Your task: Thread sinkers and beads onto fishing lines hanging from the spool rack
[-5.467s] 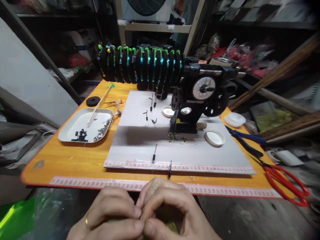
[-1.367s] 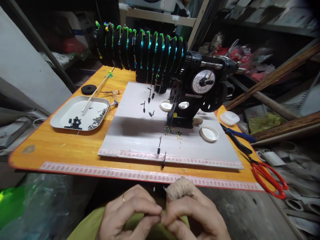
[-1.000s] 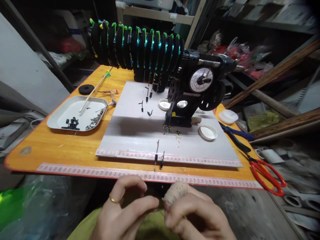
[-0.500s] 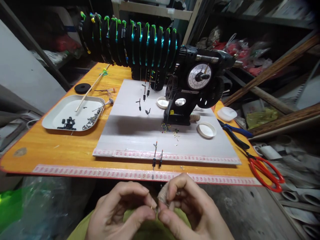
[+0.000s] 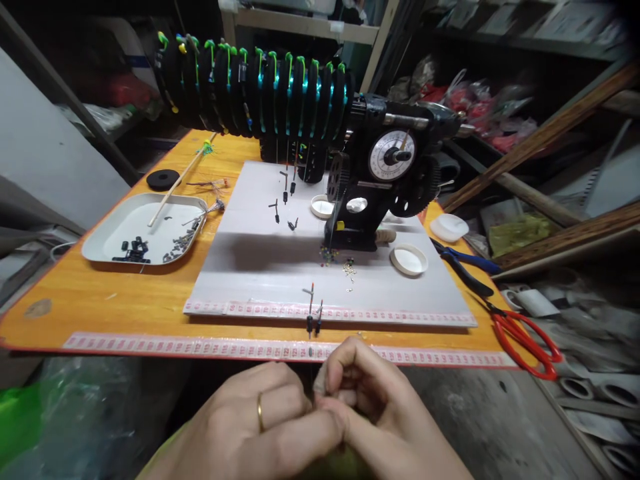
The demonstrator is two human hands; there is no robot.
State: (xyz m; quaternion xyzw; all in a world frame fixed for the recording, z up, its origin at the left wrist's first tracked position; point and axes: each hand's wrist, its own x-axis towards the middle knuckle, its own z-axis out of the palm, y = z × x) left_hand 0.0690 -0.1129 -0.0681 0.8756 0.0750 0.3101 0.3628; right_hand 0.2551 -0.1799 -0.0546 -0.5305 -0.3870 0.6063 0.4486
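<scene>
My left hand [image 5: 255, 427], with a gold ring, and my right hand [image 5: 370, 407] meet below the near edge of the orange table [image 5: 100, 307]. Their fingertips pinch together on something very small that I cannot make out. A tan wrapped finger cover [image 5: 320, 380] peeks out between them. Thin line runs up from my fingers past two small black weights [image 5: 313, 323] hanging at the table edge. Beyond stands a black winding machine [image 5: 380, 180] with a white dial and a row of black spools [image 5: 250, 93] wound with green and teal line.
A grey board [image 5: 280, 267] lies under the machine, with white caps [image 5: 409, 259] and scattered beads on it. A white tray [image 5: 105, 247] of small black parts sits left, with a wooden stick. Blue pliers [image 5: 465, 263] and red scissors [image 5: 525, 333] lie right. Cluttered shelves stand behind.
My hands have closed tighter together, the left fingers now overlapping the right. The finger cover is mostly hidden. The view has shifted slightly right.
</scene>
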